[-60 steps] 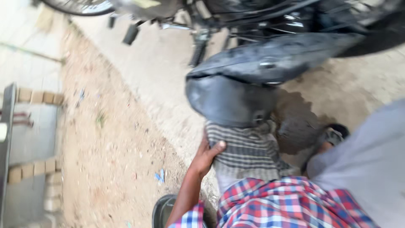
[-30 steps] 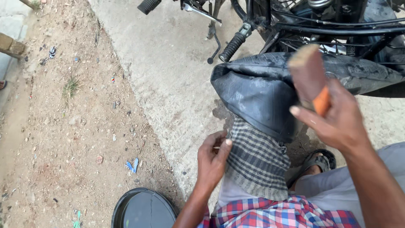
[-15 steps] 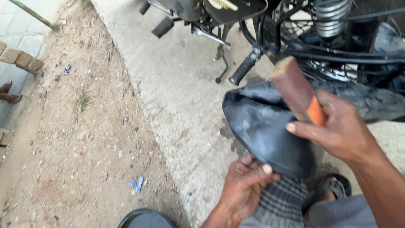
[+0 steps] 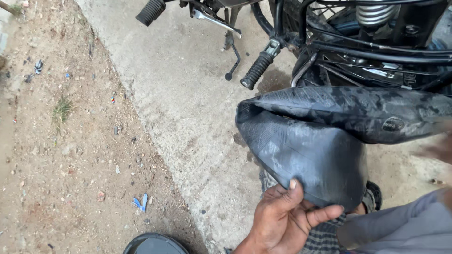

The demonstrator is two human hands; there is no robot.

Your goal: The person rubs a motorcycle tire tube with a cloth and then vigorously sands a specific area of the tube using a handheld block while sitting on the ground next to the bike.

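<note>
The left hand [image 4: 282,214] reaches up from below, thumb and fingers pinching the lower fold of a dusty, limp black rubber inner tube [image 4: 325,136] draped over the lap. The right hand [image 4: 440,148] is blurred; grip unclear.

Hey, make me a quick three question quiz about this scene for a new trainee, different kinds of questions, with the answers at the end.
1. True or false: the left hand grips the folded black inner tube at its lower edge.
2. Which lies on the dirt to the left of the hand? A) a small blue scrap B) a red brick C) a coiled rope
3. Fill in: the motorcycle's ribbed rubber ___ sticks out above the concrete.

Key: 1 true; 2 A; 3 footpeg. The right hand shows only as a blur at the right edge, so its grip cannot be told.
</note>
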